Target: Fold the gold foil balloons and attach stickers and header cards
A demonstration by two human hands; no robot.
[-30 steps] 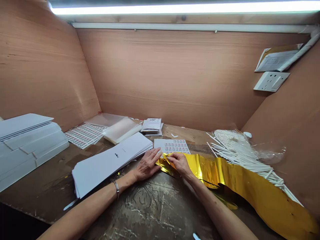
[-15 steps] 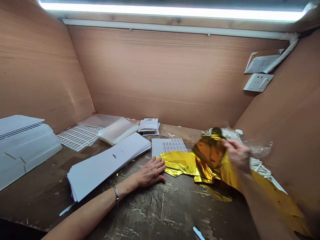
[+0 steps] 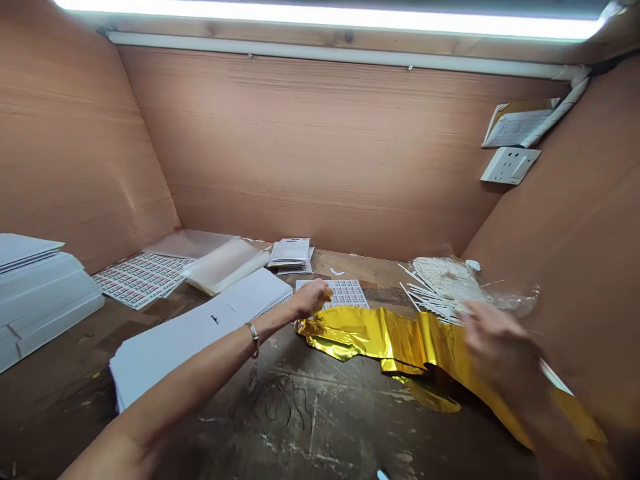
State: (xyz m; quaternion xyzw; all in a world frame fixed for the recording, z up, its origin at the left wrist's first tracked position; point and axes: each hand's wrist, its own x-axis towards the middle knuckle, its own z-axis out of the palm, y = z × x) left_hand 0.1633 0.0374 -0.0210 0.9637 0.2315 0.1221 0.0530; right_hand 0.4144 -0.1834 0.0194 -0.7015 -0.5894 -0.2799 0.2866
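Note:
A long, crumpled run of shiny gold foil (image 3: 350, 327) lies across the dark worktable from the middle to the lower right. Above its left end, my left hand (image 3: 311, 299) is closed in a pinch, with a bit of gold foil showing at the fingertips. My right hand (image 3: 493, 333) is over the right part of the foil, smeared by motion, so its grip is unclear. Behind the foil is a sheet of small printed labels (image 3: 350, 293), partly covered by my left hand.
White sticks (image 3: 430, 303) and a clear plastic bag (image 3: 450, 273) lie at the back right. To the left are a stack of white card (image 3: 200, 333), clear plastic sleeves (image 3: 225, 263), more label sheets (image 3: 145, 277) and white boxes (image 3: 45, 300). Small booklets (image 3: 291, 252) sit near the back wall.
My left hand has lifted from lying flat and closed at the foil's left end. The raised foil piece by my right hand has come down, uncovering the white sticks.

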